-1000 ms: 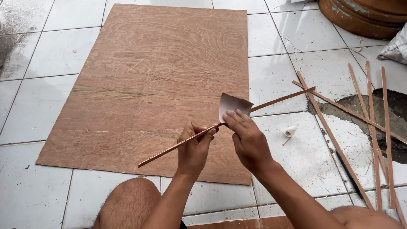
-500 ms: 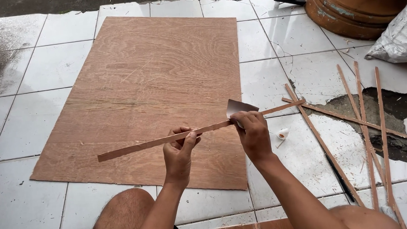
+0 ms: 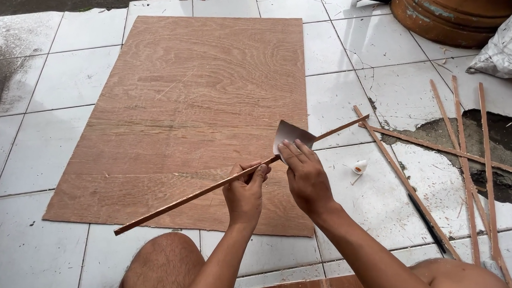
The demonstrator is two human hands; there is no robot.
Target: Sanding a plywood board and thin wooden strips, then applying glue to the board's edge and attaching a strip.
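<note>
Holding a long thin wooden strip (image 3: 212, 190) above a plywood sheet (image 3: 190, 106), the person sits on a white tiled floor (image 3: 46, 149) with bare knees at the near edge of the view. The left hand (image 3: 246, 194) is clenched around the strip near its middle, thumb on top; the strip runs slantwise over the sheet's near right corner, its low end past the sheet's near edge and its high end beyond the sheet's right edge. The right hand (image 3: 306, 179) grasps a flat grey metal blade (image 3: 290, 135), fingers laid along its back, and presses its edge to the strip just right of the left hand.

As a judgement, the shaving looks partway through: the blade sits around the strip's middle, so the stretch toward the high end has yet to pass under it, and whether the lower half is already smoothed is too fine to tell. Right of the sheet lie several more strips (image 3: 461, 168), crossed and fanned over the tiles, which may be waiting their turn or finished; the pictures do not settle it.

Slivers and a small white scrap (image 3: 359, 167) litter the tiles right of the sheet, where a dark patch of broken tile (image 3: 489, 143) shows. Beyond the sheet's far right corner stand a large clay pot (image 3: 459, 5) and a grey sack (image 3: 508, 49); the place looks like an outdoor yard or porch.
</note>
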